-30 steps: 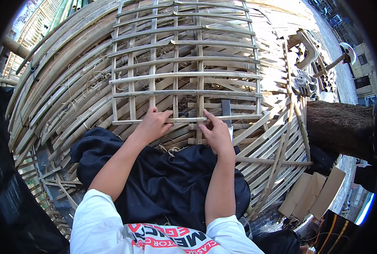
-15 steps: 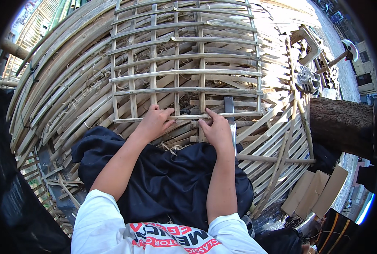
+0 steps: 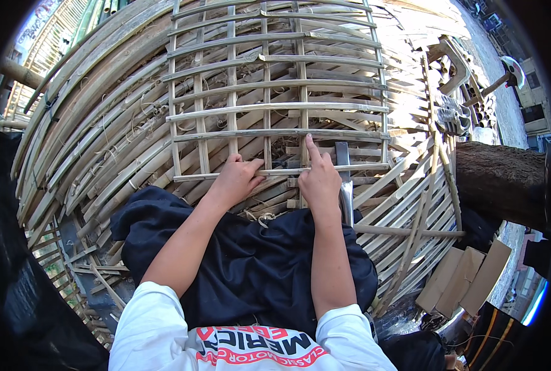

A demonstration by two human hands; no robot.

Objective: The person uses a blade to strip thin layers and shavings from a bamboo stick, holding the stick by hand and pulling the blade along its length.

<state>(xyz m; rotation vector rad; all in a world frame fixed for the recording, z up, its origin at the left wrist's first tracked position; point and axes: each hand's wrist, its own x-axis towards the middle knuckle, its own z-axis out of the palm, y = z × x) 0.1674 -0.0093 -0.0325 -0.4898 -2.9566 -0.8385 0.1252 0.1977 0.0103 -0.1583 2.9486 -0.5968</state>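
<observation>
- Dark cloth [image 3: 244, 260] just below the fingers.
- Left hand [image 3: 233, 180]: fingers pinching near strip of bamboo lattice [image 3: 303, 106], which reaches ahead of them.
- Right hand [image 3: 322, 179]: index and thumb spread, index tip at next crosspiece.
- Metal bar [image 3: 346, 196] just right of these fingers.
- Bamboo heap [image 3: 115, 123] beneath, spreading left.
- Tree trunk [image 3: 504, 182] well right; sunlit paving [image 3: 501, 108] beyond.

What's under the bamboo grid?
Piled bamboo strips and a metal tool show through the bamboo grid. Hidden: whatever grid, left hand and right hand cover, plus lower layers.
</observation>
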